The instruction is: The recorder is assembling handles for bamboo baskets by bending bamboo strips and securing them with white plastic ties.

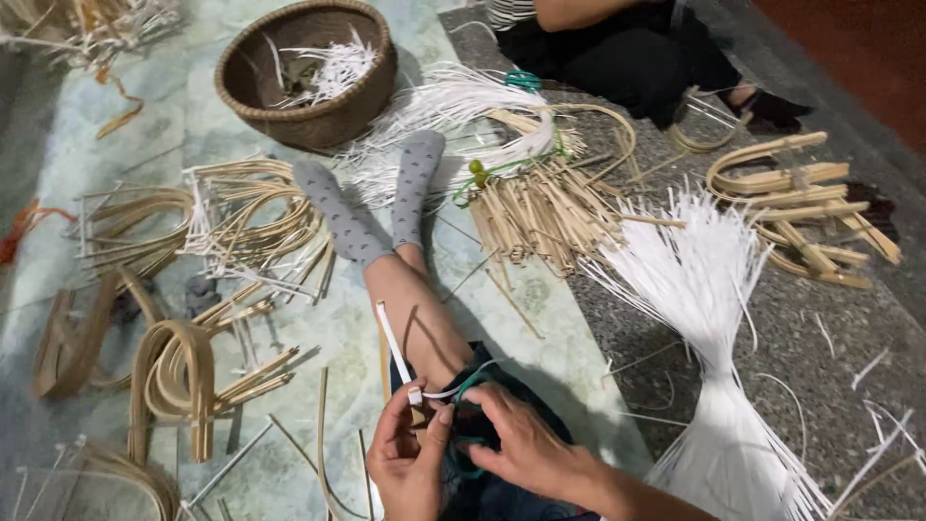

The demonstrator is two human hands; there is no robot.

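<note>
Here, the person is sitting on the floor with legs stretched out and working low in the lap. The left hand [405,463] is pinching a white strip [394,345] between thumb and forefinger, near where the strip is folding over; its free end is slanting up along the shin. The right hand [526,446] is curling its fingers inward, pressed close together, over a green cord [470,384] that is looping just above the knuckles; whether it is truly gripping the cord or only holding it down I cannot tell, since the fingertips are hiding under the hand.

Judging by this, the step in hand is a binding or wrapping one: strip and cord are being brought together at one point between the two hands. The next move is likely calling for a steady left pinch so the fold is not slipping, while the right fingers are drawing the cord snug.

Around the legs, bent cane hoops [178,381] are lying to the left, a bundle of cut sticks [540,212] beyond the grey socks [367,193], a sheaf of white strips [709,289] to the right, and a woven basket [307,72] farther off. Another person is sitting at the top edge.
</note>
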